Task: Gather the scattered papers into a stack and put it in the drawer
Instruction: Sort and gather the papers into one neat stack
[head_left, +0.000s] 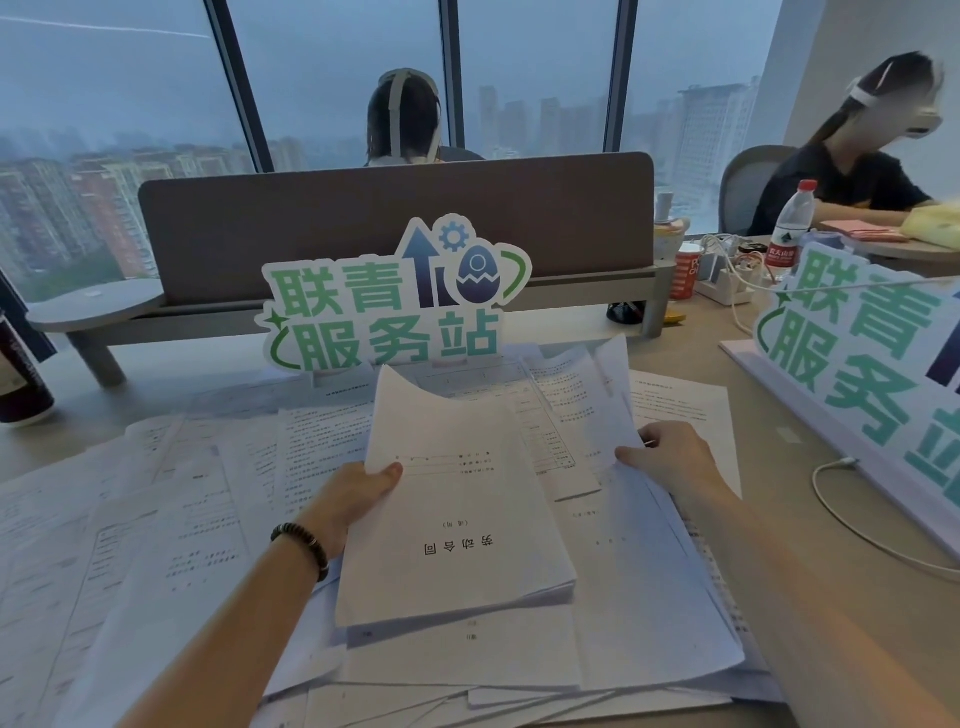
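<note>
Many white printed papers (171, 519) lie scattered and overlapping across the desk in front of me. My left hand (353, 499) grips the left edge of a thick stack of papers (457, 530), lifted a little above the mess, its top corner curling up. My right hand (670, 457) pinches the lower edge of a loose sheet (613, 395) that stands tilted up on the right. More sheets spread beneath both hands. No drawer is in view.
A green lettered sign (389, 306) stands just behind the papers, against a brown divider (395, 228). A second sign (862, 374) and a white cable (852, 525) sit at right. A dark bottle (21, 374) stands far left. Two people sit beyond the desk.
</note>
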